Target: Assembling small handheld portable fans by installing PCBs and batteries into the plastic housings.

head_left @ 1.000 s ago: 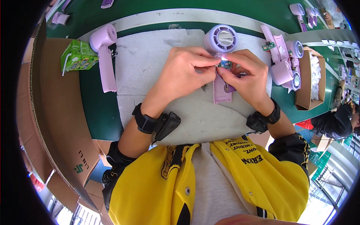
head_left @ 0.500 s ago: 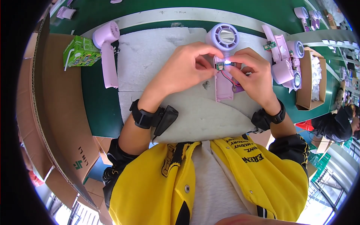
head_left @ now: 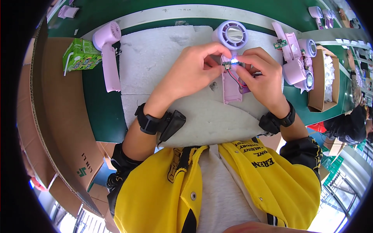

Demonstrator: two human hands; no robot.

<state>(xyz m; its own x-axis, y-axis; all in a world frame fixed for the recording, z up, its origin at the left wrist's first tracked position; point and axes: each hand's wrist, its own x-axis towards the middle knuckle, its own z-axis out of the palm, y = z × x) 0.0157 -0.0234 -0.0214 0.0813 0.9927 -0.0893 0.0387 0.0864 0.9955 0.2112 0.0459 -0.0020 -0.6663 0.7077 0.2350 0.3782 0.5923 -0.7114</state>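
Observation:
In front of me a lilac handheld fan lies on a white foam sheet, its handle shell opened and its round head pointing away. A small green circuit board with a bright lit spot sits across the upper handle, red and dark wires running down from it. My left hand pinches the board's left end between thumb and fingertips. From the other side my right hand is closed at the board's right end, fingertips near the light. A purple cylindrical part shows partly under my right hand.
On the left lie another lilac fan, a green drink carton and a tall cardboard box. Several opened fans are piled at right, beside a cardboard box of white pieces. A person is at far right.
Both hands stay at the circuit board with small finger movements. The board now looks slightly raised and tilted above the handle. The whole view has shifted slightly.

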